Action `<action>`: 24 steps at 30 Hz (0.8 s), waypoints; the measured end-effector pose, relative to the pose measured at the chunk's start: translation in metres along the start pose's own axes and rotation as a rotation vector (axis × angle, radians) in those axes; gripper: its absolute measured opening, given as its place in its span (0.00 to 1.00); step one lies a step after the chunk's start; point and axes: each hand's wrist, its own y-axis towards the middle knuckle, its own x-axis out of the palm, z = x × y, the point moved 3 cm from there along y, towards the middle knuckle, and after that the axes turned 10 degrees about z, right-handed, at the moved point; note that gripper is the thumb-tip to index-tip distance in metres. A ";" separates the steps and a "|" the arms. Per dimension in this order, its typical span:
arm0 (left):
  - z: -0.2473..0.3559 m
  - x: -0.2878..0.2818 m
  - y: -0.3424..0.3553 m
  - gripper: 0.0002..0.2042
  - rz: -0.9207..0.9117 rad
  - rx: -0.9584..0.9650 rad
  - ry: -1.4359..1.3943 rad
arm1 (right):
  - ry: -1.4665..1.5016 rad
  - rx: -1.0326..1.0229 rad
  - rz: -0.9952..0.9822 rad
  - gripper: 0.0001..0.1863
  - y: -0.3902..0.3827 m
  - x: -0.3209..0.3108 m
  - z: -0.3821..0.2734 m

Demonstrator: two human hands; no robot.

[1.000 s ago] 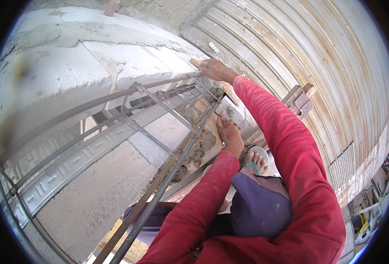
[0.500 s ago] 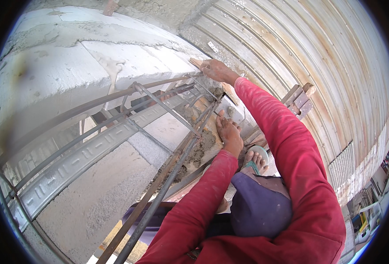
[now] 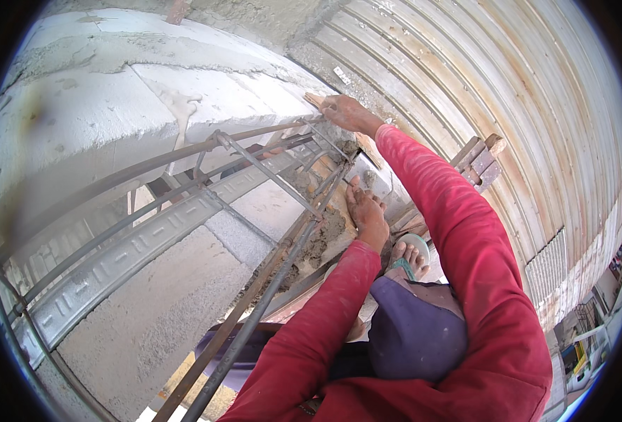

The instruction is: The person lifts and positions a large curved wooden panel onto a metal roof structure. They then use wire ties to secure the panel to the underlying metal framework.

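My right hand (image 3: 349, 114) reaches far forward to the end of the white block wall, its fingers closed on a short, flat piece of wood (image 3: 314, 99). Closer to me, my left hand (image 3: 368, 214) is pinched shut by the end of a steel rebar cage (image 3: 268, 172). What its fingertips hold, if anything, is too small to make out. Beside that hand, wet grey mortar (image 3: 333, 235) clings to the masonry. The cage slants from the lower left up to both hands, over a perforated metal strip (image 3: 142, 254).
White blocks (image 3: 233, 95) rise at the left, with grey blocks (image 3: 163, 302) below the cage. Corrugated metal sheeting (image 3: 536, 126) stands at the right, with a wooden piece (image 3: 477, 160) against it. My sandalled foot (image 3: 411, 257) is below my hands.
My hands and the cage stay almost where they were. A small skin-coloured shape seen through the bars has shifted slightly to the right.
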 end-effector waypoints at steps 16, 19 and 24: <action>0.001 0.003 -0.004 0.15 0.006 0.020 0.067 | 0.045 -0.045 0.048 0.14 0.007 0.004 -0.002; 0.004 0.011 -0.016 0.15 0.045 0.033 0.103 | 0.035 -0.085 0.051 0.13 0.007 0.003 -0.003; 0.004 0.005 -0.014 0.16 -0.016 -0.002 0.057 | 0.031 -0.149 -0.020 0.12 0.010 0.000 -0.018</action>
